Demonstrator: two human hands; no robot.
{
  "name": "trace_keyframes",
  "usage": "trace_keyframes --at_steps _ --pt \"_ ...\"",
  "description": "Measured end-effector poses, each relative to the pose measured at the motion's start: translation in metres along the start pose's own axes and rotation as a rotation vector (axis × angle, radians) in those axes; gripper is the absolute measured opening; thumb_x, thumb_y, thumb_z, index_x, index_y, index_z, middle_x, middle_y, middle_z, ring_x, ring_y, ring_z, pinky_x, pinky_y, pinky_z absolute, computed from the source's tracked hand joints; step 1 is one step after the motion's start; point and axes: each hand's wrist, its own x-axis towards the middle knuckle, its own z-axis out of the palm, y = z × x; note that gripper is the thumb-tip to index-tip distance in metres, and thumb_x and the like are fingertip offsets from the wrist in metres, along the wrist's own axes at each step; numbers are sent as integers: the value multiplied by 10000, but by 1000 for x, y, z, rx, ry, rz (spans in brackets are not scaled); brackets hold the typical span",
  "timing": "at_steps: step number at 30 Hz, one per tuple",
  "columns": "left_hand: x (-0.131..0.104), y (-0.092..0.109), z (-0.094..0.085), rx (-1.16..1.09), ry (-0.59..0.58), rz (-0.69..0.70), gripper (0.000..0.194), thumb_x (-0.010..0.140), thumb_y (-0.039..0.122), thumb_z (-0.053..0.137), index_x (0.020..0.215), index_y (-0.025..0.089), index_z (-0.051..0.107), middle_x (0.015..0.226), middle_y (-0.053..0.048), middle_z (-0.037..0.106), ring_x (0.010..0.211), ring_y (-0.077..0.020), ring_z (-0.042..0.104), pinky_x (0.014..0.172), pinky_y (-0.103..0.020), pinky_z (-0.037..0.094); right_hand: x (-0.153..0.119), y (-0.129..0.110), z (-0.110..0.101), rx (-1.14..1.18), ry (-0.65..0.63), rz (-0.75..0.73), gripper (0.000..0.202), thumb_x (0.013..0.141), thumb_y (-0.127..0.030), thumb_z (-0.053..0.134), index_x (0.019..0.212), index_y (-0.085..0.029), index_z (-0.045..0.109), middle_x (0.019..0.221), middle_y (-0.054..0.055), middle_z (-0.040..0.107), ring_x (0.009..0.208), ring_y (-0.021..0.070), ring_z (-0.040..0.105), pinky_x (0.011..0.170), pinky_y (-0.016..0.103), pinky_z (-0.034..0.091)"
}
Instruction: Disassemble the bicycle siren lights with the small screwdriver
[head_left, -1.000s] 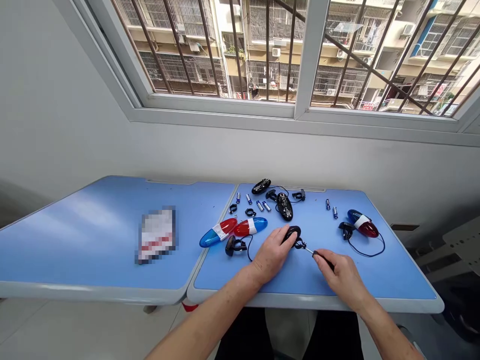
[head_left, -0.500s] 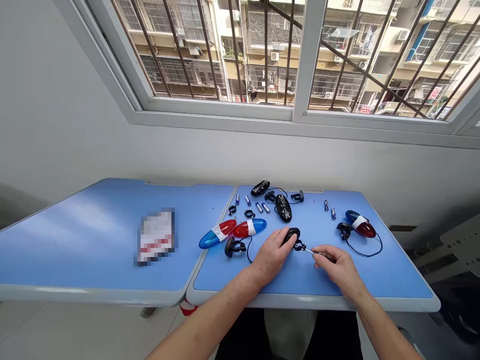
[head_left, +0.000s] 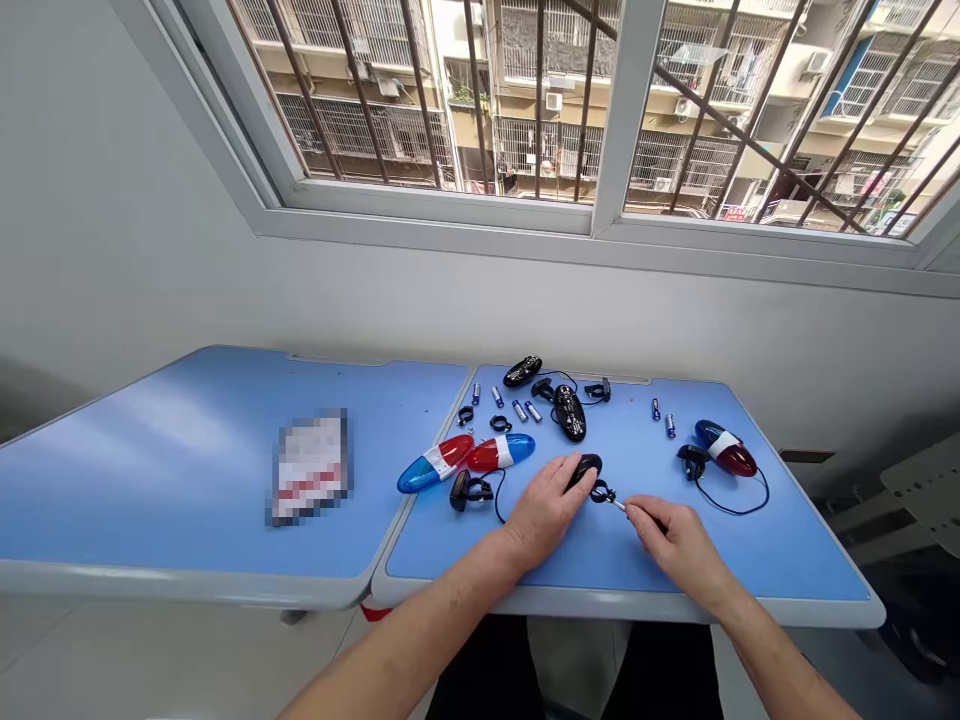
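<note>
Near the front of the right-hand table, my left hand presses a black oval light base against the tabletop, its fingers closed over it. A black ring clamp sticks out from the base toward the right. My right hand grips a screwdriver, whose metal shaft reaches the clamp's screw end; most of the handle is hidden in the fingers. Left of my left hand lie a red-and-blue light cover, a second such cover and a black horn-like part with a clamp and cable.
Two black light bases with cables lie farther back, beside several blue batteries and loose ring clamps. At right sit a red-and-blue light with a cabled switch and two batteries. A blurred packet rests on the left table.
My right hand and the screwdriver have shifted slightly, the hand turning a little. My left hand stays on the black base. The camera view has moved a little.
</note>
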Motion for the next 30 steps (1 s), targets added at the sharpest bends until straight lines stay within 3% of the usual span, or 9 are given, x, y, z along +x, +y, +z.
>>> trace_keyframes --at_steps 4,7,10,14,18,23,26,30 --pt "0 -1 0 -9 -3 -12 353 900 60 352 1214 127 499 1176 -170 554 1084 -247 541 846 -407 540 -1 8 5 -248 86 -221 362 921 -359 364 981 -201 685 739 65 692 603 173 589 588 271 422" --pt "-1 -1 1 -16 -5 -18 367 892 54 351 1223 124 493 1176 -173 553 1079 -249 544 847 -413 540 0 13 6 -419 161 -383 381 929 -331 358 1021 -167 689 705 98 685 625 191 615 582 275 435" --pt "-1 -1 1 -26 -14 -24 371 897 64 365 1240 140 484 1194 -166 550 1094 -252 540 856 -420 537 -1 17 4 -490 197 -444 369 936 -320 369 1010 -174 699 688 97 670 620 182 605 574 270 438" --pt "-2 0 1 -45 -20 -41 390 903 72 357 1266 162 469 1210 -156 551 1118 -252 533 869 -425 531 -2 16 3 -296 180 -362 298 907 -335 442 1009 -220 698 805 84 700 724 195 628 670 301 479" --pt "-2 0 3 -21 -14 -29 385 889 46 340 1233 125 494 1202 -179 551 1108 -262 538 863 -426 533 3 9 4 12 162 -68 315 852 -410 495 968 -192 691 784 59 715 734 202 640 678 304 486" --pt "-4 -1 6 -11 -13 -35 376 911 73 350 1253 153 485 1233 -166 546 1138 -260 526 876 -432 528 13 3 -1 137 -111 231 489 885 -500 353 713 -162 660 518 19 631 489 146 504 505 258 380" --pt "-6 -1 6 -25 -29 -55 386 924 96 358 1285 182 462 1260 -141 541 1161 -253 516 891 -428 521 15 3 -4 101 -180 211 493 890 -503 335 647 -180 617 431 -15 546 480 139 485 526 245 369" --pt "-7 -1 7 -42 -50 -73 400 924 96 351 1301 189 448 1279 -132 530 1171 -251 509 912 -431 508 12 3 -4 -149 -56 53 420 888 -453 379 606 -207 571 484 -10 553 476 136 469 503 246 321"
